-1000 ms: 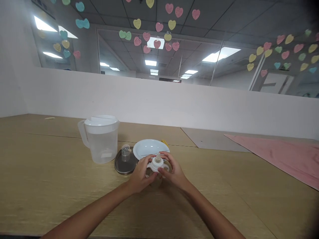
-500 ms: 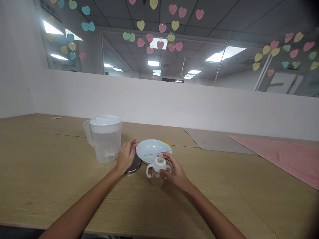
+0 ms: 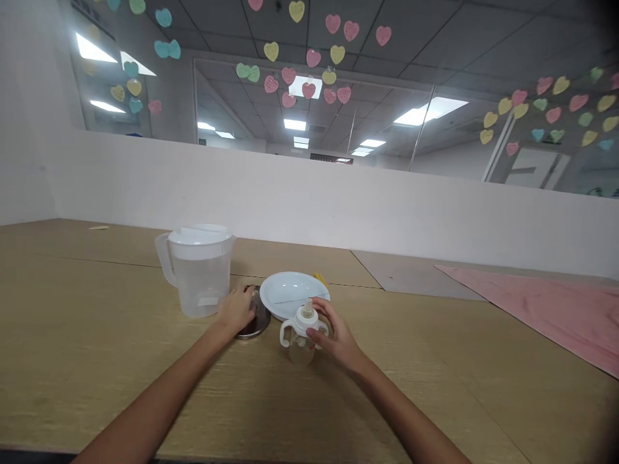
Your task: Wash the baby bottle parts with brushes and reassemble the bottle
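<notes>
A baby bottle [image 3: 300, 348] with a white collar, two white handles and a clear nipple stands upright on the table. My right hand [image 3: 337, 338] grips it at the collar and right handle, thumb in front and fingers behind. Further left, my left hand [image 3: 236, 310] is over a round metal tray [image 3: 260, 321], its fingers curled around a clear bottle cap [image 3: 253, 299]. Most of the cap is hidden by the hand. A white bowl [image 3: 293, 283] stands just behind the bottle, with a thin straight thing lying across it.
A clear plastic pitcher [image 3: 203, 277] with a white lid stands left of the tray, close to my left hand. Something yellow [image 3: 320, 278] shows behind the bowl. A pink sheet [image 3: 541, 303] lies on the right, beside a grey panel [image 3: 411, 274]. A white wall [image 3: 290, 200] bounds the table behind.
My left hand has let go of the bottle, moved left to the tray and closed around the clear cap there. My right hand has stayed on the bottle.
</notes>
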`<state>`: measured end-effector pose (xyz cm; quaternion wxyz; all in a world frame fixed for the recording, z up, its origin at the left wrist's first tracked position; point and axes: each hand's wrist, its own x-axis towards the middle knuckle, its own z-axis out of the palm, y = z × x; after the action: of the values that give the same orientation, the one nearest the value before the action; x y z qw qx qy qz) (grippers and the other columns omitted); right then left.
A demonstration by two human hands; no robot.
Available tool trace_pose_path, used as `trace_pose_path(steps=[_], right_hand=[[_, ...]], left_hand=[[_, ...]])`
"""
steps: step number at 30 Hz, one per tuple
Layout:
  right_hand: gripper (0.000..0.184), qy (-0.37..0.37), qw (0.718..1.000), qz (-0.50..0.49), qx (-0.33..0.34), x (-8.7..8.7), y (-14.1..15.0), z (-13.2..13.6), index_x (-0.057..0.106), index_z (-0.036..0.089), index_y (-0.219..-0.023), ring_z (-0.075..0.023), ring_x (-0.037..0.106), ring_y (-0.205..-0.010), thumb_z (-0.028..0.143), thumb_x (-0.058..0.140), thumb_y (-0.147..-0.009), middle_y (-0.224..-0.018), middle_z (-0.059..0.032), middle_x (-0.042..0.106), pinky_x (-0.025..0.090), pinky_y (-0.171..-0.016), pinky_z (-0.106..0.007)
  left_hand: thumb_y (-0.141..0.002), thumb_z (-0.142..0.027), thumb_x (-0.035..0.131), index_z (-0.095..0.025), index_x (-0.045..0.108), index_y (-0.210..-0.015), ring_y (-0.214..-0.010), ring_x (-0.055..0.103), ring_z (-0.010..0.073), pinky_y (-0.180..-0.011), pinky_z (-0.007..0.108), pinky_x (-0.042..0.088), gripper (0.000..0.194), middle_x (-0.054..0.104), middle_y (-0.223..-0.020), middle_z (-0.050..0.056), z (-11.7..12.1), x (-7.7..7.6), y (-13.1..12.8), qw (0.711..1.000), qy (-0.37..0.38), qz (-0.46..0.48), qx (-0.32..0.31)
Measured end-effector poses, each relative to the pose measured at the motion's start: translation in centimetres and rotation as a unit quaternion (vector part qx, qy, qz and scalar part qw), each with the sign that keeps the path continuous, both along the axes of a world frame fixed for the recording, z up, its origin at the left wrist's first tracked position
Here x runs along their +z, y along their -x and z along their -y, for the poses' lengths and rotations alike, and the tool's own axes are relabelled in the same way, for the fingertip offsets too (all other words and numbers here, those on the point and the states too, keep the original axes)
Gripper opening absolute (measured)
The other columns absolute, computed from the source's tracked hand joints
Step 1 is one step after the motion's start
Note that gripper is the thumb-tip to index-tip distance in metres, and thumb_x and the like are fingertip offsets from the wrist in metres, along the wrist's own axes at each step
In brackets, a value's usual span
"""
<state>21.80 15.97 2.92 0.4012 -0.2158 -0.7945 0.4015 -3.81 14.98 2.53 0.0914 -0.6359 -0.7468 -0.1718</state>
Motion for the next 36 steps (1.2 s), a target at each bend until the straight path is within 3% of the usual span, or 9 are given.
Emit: trace_pose_path(steps=[3, 5, 7, 9, 12, 17, 22, 28, 36], right_hand=[[0.052, -0.014, 1.000, 0.005, -0.015, 0.1, 0.0, 0.1, 0.039, 0.025, -0.123, -0.0211, 0.045, -0.114, 0.039, 0.059, -0.077, -0.118, -0.0073, 0.050, 0.039, -0.093, -0.035], [0.054, -0.027, 0.999, 0.016, -0.029, 0.0, 0.1, 0.1, 0.038, 0.025, -0.125, -0.0215, 0.045, -0.115, 0.039, 0.059, -0.077, -0.119, -0.0079, 0.049, 0.039, -0.094, -0.035], [0.056, -0.039, 0.998, 0.022, -0.040, -0.2, 0.1, 0.0, 0.037, 0.026, -0.127, -0.0217, 0.046, -0.113, 0.039, 0.059, -0.077, -0.119, -0.0085, 0.049, 0.041, -0.092, -0.035], [0.060, -0.050, 0.997, 0.016, -0.048, -0.5, 0.2, 0.0, 0.035, 0.026, -0.129, -0.0217, 0.049, -0.109, 0.040, 0.060, -0.076, -0.118, -0.0090, 0.051, 0.044, -0.088, -0.036], [0.063, -0.074, 0.995, 0.006, -0.064, -0.6, 0.3, 0.1, 0.034, 0.025, -0.131, -0.0223, 0.052, -0.105, 0.041, 0.059, -0.076, -0.118, -0.0100, 0.052, 0.045, -0.086, -0.037], [0.058, -0.120, 0.991, 0.013, -0.059, 0.1, 0.5, 0.5, 0.036, 0.023, -0.130, -0.0231, 0.050, -0.108, 0.040, 0.056, -0.079, -0.123, -0.0099, 0.050, 0.043, -0.089, -0.037], [0.043, -0.153, 0.987, 0.018, -0.048, 0.3, 0.7, 0.8, 0.043, 0.021, -0.122, -0.0203, 0.053, -0.102, 0.035, 0.051, -0.082, -0.117, -0.0076, 0.054, 0.044, -0.087, -0.034], [0.031, -0.155, 0.976, 0.000, -0.150, -1.1, 1.9, 1.1, 0.051, 0.019, -0.108, -0.0182, 0.055, -0.086, 0.029, 0.051, -0.080, -0.098, -0.0053, 0.060, 0.046, -0.075, -0.030], [0.022, -0.218, 0.945, 0.002, -0.245, -1.6, 2.3, 1.4, 0.057, 0.018, -0.093, -0.0191, 0.054, -0.078, 0.031, 0.053, -0.076, -0.085, -0.0058, 0.060, 0.044, -0.069, -0.031]], left_hand=[[-0.073, -0.017, 0.050, -0.013, 0.058, -0.103, -0.094, 0.055, 0.0283, -0.072, 0.036, 0.046, 0.031, 0.057, -0.100, 0.015, 1.5, 2.7, -1.3, 0.999, -0.035, -0.030, 0.022], [-0.077, -0.021, 0.048, -0.013, 0.054, -0.112, -0.100, 0.052, 0.0287, -0.080, 0.039, 0.044, 0.037, 0.054, -0.108, 0.015, 2.8, 4.7, -2.7, 0.985, -0.169, -0.028, -0.007], [-0.079, -0.025, 0.048, -0.016, 0.047, -0.122, -0.105, 0.049, 0.0261, -0.088, 0.039, 0.042, 0.044, 0.051, -0.116, 0.012, 4.0, 5.9, -4.5, 0.949, -0.300, 0.013, -0.094], [-0.082, -0.027, 0.047, -0.019, 0.039, -0.128, -0.111, 0.047, 0.0229, -0.092, 0.035, 0.041, 0.047, 0.047, -0.123, 0.010, 4.7, 5.8, -6.2, 0.912, -0.345, 0.064, -0.210], [-0.085, -0.027, 0.045, -0.018, 0.028, -0.134, -0.115, 0.046, 0.0223, -0.095, 0.035, 0.040, 0.053, 0.046, -0.127, 0.012, 4.9, 3.9, -7.8, 0.894, -0.302, 0.087, -0.318], [-0.085, -0.030, 0.045, -0.018, 0.031, -0.132, -0.118, 0.044, 0.0227, -0.096, 0.037, 0.040, 0.050, 0.044, -0.131, 0.012, 3.7, 1.1, -8.1, 0.886, -0.216, 0.152, -0.381], [-0.083, -0.033, 0.052, -0.020, 0.042, -0.126, -0.109, 0.050, 0.0211, -0.091, 0.034, 0.042, 0.046, 0.051, -0.124, 0.010, 3.5, 1.1, -8.4, 0.874, -0.183, 0.273, -0.357], [-0.072, -0.038, 0.064, -0.018, 0.051, -0.121, -0.098, 0.055, 0.0198, -0.086, 0.030, 0.044, 0.054, 0.059, -0.114, 0.008, 3.5, 0.7, -8.9, 0.834, -0.135, 0.448, -0.292], [-0.072, -0.040, 0.065, -0.020, 0.050, -0.126, -0.095, 0.054, 0.0190, -0.084, 0.027, 0.043, 0.060, 0.061, -0.108, 0.007, 2.8, -0.2, -8.4, 0.810, -0.107, 0.491, -0.302]])
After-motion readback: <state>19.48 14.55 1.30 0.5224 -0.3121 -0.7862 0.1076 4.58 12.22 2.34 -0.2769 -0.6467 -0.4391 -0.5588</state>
